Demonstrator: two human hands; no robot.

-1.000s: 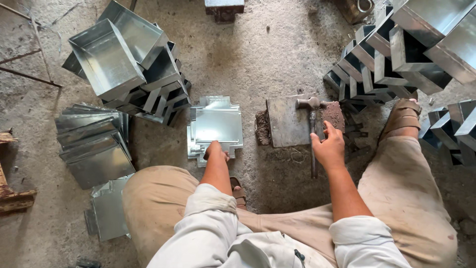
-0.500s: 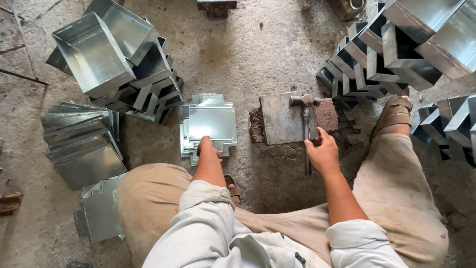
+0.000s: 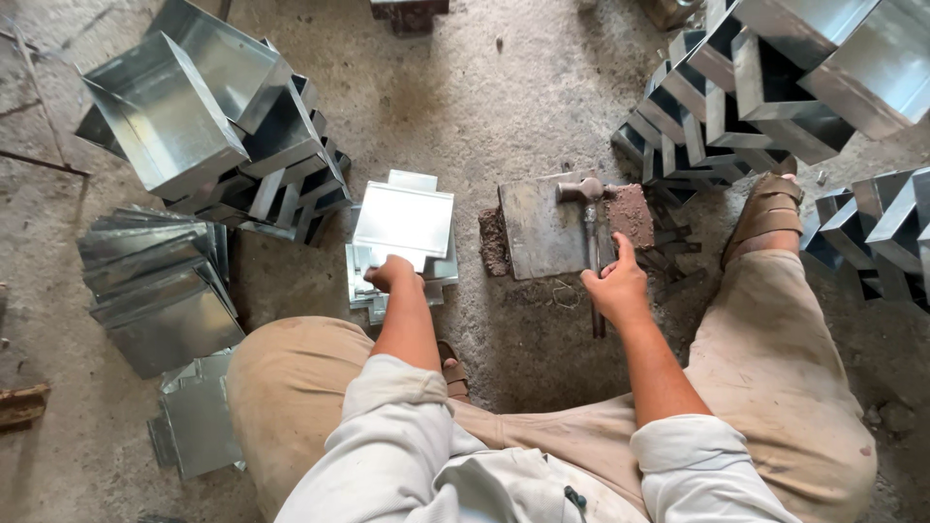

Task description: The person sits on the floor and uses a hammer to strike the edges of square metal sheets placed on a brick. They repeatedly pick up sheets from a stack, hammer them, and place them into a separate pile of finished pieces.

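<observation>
I sit on a rough concrete floor with my knees spread. My left hand (image 3: 392, 274) grips the near edge of the top metal sheet (image 3: 405, 218), lifting it off a small stack of flat cut sheets (image 3: 438, 271). My right hand (image 3: 616, 288) rests on the handle of a hammer (image 3: 585, 208), fingers partly curled around it. The hammer lies with its head on a flat steel plate (image 3: 538, 230) in front of me.
Folded galvanised boxes are piled at the upper left (image 3: 184, 107) and at the upper right (image 3: 775, 87). Folded sheet pieces are stacked at the left (image 3: 155, 281), and another sheet (image 3: 199, 416) lies by my left knee. My sandalled right foot (image 3: 765, 208) is beside the right pile.
My left hand has closed on the top sheet's near edge and tipped it up off the stack. My right hand has stayed at the hammer handle. The view shifted slightly.
</observation>
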